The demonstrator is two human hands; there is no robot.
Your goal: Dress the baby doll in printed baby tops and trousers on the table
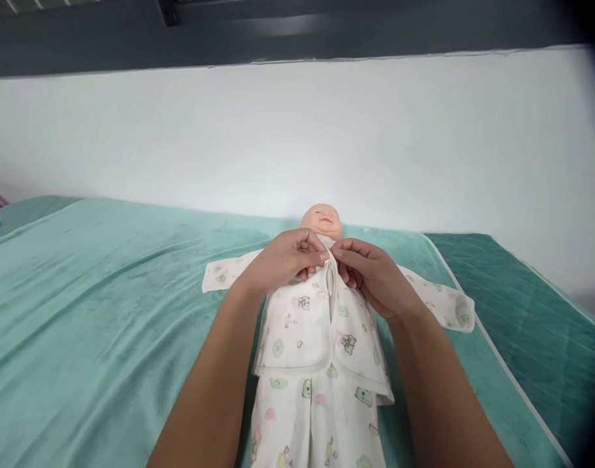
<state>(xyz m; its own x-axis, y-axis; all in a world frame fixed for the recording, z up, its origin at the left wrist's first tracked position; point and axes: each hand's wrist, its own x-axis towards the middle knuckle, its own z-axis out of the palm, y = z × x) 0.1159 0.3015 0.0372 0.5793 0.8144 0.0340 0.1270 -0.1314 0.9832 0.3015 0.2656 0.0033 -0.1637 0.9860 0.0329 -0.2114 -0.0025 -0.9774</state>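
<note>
A baby doll (322, 220) lies on its back, dressed in a white printed baby jacket (297, 331) and matching trousers (321, 422). Near the doll's neck, my left hand (294, 255) pinches the jacket's left front edge. Opposite it, my right hand (368, 270) pinches the other front edge, the fingertips of both hands almost meeting. Below them the jacket fronts meet along the middle, with a narrow gap just under my fingers. Both sleeves stretch out sideways, the right one (438, 296) reaching farther from the body. Any fastener between my fingertips is too small to make out.
A light green blanket (106, 312) with soft folds spreads under the doll. Darker green quilted cloth (531, 331) lies at the right. A white wall (297, 136) rises behind the doll's head, with a dark beam (297, 32) above it.
</note>
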